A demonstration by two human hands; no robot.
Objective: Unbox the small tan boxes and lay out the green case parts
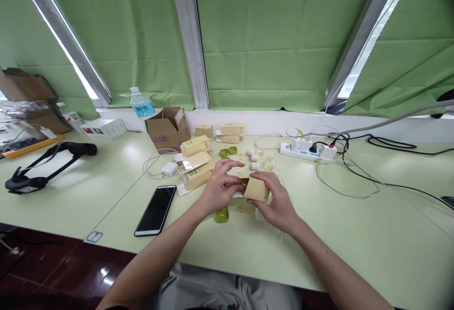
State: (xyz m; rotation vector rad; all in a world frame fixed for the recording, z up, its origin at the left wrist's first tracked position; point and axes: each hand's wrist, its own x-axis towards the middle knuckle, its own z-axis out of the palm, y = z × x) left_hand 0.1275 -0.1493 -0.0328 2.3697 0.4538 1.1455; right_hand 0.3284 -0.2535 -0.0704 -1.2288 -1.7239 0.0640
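Between the two hands, just above the pale green table (354, 234), sits a small tan box (257, 189), lifted off the surface and tilted a little. The right hand (275, 203) wraps around its right end, with the thumb on the near side and the fingers curled over the top. The left hand (218, 189) pinches the box's left end, where a flap stands open; its index finger stretches out over the top edge.

Directly below the grip, a small green case (222, 214) lies on the table, close to the left wrist. Left of the grip, a black phone (156, 209) lies face up near the table edge. Just beyond the left hand lies a heap of similar tan boxes (196, 161), with a white charger (169, 168) beside them. Farther back on that side stands an open brown carton (166, 128). Beyond the grip and to its right, well apart, a white power strip (307, 150) lies with cables plugged into it.
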